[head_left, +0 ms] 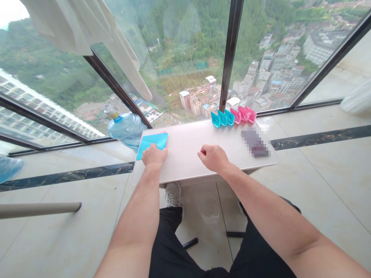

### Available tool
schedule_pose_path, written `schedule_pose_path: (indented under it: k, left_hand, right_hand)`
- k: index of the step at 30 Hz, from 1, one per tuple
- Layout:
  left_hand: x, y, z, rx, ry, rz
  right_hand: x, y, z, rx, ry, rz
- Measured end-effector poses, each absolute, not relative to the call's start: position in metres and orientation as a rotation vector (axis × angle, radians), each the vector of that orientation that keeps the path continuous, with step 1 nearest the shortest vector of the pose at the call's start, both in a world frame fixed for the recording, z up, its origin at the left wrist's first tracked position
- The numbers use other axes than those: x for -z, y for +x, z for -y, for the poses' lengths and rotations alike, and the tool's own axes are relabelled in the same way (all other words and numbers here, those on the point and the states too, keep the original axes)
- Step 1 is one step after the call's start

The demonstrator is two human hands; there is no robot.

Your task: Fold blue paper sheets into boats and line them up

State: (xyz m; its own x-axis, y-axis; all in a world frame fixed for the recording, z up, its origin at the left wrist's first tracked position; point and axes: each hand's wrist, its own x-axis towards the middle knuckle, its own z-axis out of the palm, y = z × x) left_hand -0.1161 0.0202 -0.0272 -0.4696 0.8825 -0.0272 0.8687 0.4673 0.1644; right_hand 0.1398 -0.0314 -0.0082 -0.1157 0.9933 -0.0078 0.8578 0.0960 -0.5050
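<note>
A small stack of square paper lies at the left end of a low white table (185, 148). Its top sheet of blue paper (145, 143) has a bit of pink showing under the far edge. My left hand (154, 155) rests on the near right part of this sheet, its fingers curled and the thumb at the right edge, gripping the paper. Over the middle of the tabletop is my right hand (213, 157), closed in a loose fist with nothing visible in it. Folded blue paper pieces (222, 118) and folded pink paper pieces (244, 115) stand in a row along the far right edge.
A pixelated dark flat object (255, 143) lies on the table's right end. A large water bottle (126, 129) is on the floor beyond the left corner. Windows rise behind the table. A pole (40, 209) juts in from the left.
</note>
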Motion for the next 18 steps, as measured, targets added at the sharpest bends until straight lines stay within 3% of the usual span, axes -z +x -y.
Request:
schedule_pose_path:
  k: [18]
  left_hand:
    - [0.0306,-0.1203,-0.0249,-0.161,1.561,-2.546]
  right_hand:
    - [0.0122,0.1390,0.0314,-0.564,-1.798,2.052]
